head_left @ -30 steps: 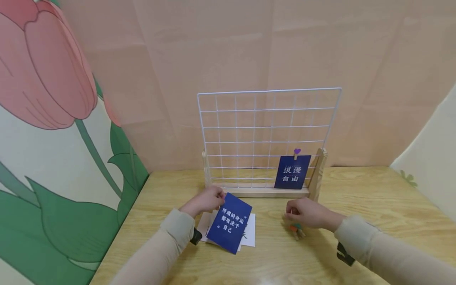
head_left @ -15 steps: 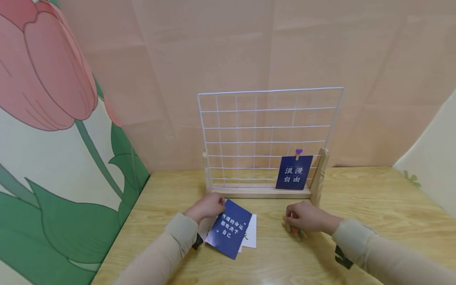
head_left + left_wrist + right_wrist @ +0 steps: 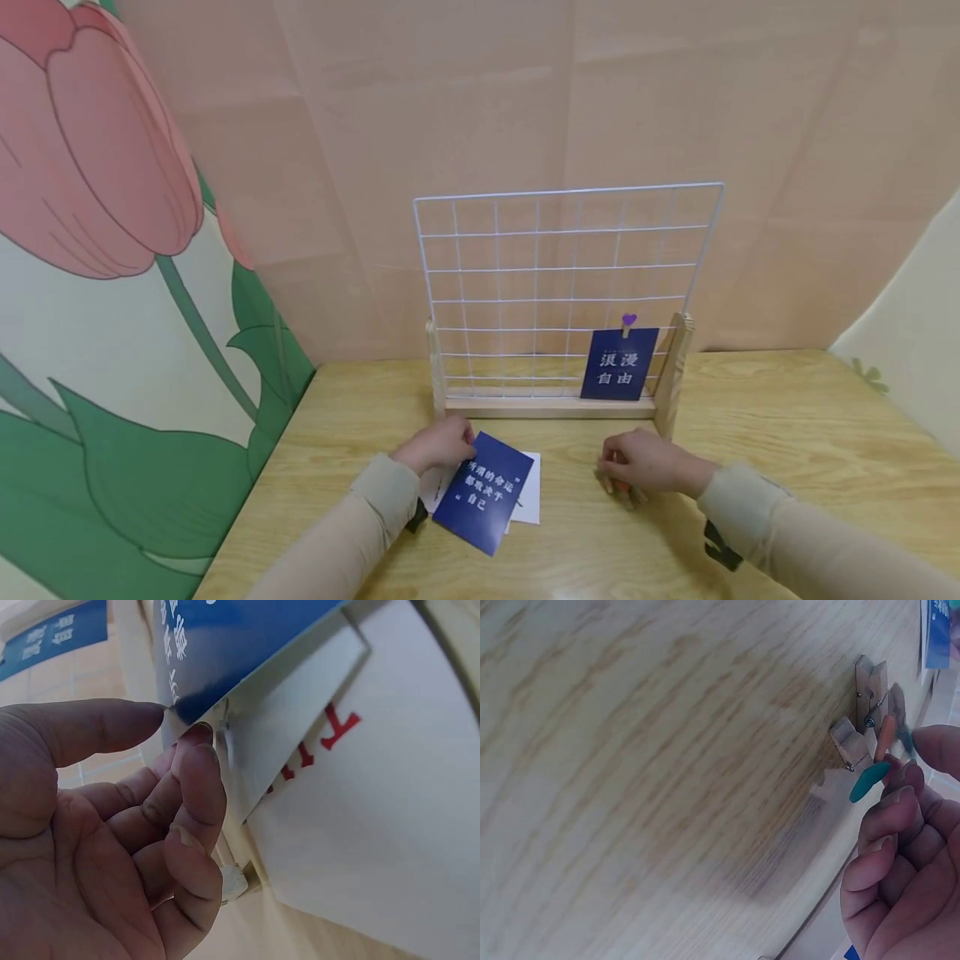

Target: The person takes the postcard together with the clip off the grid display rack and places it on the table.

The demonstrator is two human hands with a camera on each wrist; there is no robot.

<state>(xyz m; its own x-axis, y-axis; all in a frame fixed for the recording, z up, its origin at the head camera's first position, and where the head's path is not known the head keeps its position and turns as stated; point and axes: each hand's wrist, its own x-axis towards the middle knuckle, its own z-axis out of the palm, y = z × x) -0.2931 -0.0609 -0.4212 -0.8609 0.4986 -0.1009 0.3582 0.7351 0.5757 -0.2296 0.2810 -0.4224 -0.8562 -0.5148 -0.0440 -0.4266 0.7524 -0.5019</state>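
Note:
My left hand (image 3: 438,443) pinches the upper left corner of a dark blue card (image 3: 483,498) with white lettering, tilted above the table. Under it lie several light cards (image 3: 530,493), one with red print (image 3: 337,727) in the left wrist view. My right hand (image 3: 643,458) is low over the table at a small group of wooden clothespins (image 3: 870,694). Thumb and forefinger close about the teal end of one clothespin (image 3: 900,705), though the contact is partly hidden. Beside it are an orange end (image 3: 886,737) and another teal end (image 3: 870,781).
Behind the hands stands a white wire grid (image 3: 555,268) in a wooden base (image 3: 540,408). A purple heart clothespin (image 3: 627,321) holds a blue card (image 3: 621,365) at its lower right. A pink cloth (image 3: 480,100) hangs behind the table (image 3: 780,417).
My left hand has come down and slightly nearer with the blue card, now lower over the light cards. My right hand has dipped a little at the clothespins, its fingers covering more of them.

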